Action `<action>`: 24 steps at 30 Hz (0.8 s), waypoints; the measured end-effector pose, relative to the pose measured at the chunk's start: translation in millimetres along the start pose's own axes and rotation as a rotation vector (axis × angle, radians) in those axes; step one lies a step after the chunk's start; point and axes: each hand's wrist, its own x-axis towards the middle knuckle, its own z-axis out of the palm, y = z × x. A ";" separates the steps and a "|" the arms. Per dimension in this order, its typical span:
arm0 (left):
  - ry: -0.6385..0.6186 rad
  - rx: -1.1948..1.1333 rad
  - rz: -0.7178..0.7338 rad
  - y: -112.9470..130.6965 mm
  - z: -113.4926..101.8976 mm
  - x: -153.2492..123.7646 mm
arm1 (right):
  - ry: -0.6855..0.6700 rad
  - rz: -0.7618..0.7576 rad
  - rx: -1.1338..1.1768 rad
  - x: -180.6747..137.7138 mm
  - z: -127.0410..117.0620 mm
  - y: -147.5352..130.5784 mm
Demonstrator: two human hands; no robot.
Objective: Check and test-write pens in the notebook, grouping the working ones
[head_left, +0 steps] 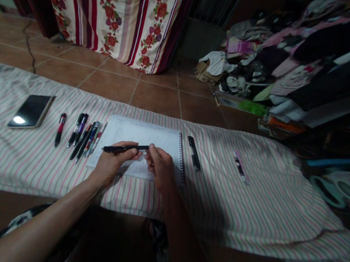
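Observation:
A black pen (121, 148) lies nearly level between my two hands, above an open spiral notebook (148, 132). My left hand (115, 160) is closed around the pen's barrel, thumb on the near side. With thumb and fingers pinched, my right hand (160, 163) holds the pen's other end. The notebook's page carries faint writing, and its wire binding runs down the right edge. To its left lie several pens (84, 138) side by side, with a red and black pen (60, 129) a little apart. Right of the notebook rests another black pen (194, 153).
A striped cloth (259, 207) covers the low surface. A pink and white pen (241, 167) lies at the right, a phone (31, 111) at the left. Beyond are a tiled floor (154, 92), a flowered curtain (121, 10) and a heap of clothes (275, 54).

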 end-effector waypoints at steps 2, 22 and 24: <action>-0.004 0.022 0.012 0.3 -1.9 -0.9 | -0.042 0.011 0.014 0.3 -0.5 -1.4; 0.124 -0.237 0.002 -5.5 6.4 3.4 | 0.098 -0.203 -0.123 1.7 12.7 3.2; 0.146 -0.282 -0.020 -2.9 8.0 3.4 | 0.105 -0.241 -0.148 2.4 13.6 4.6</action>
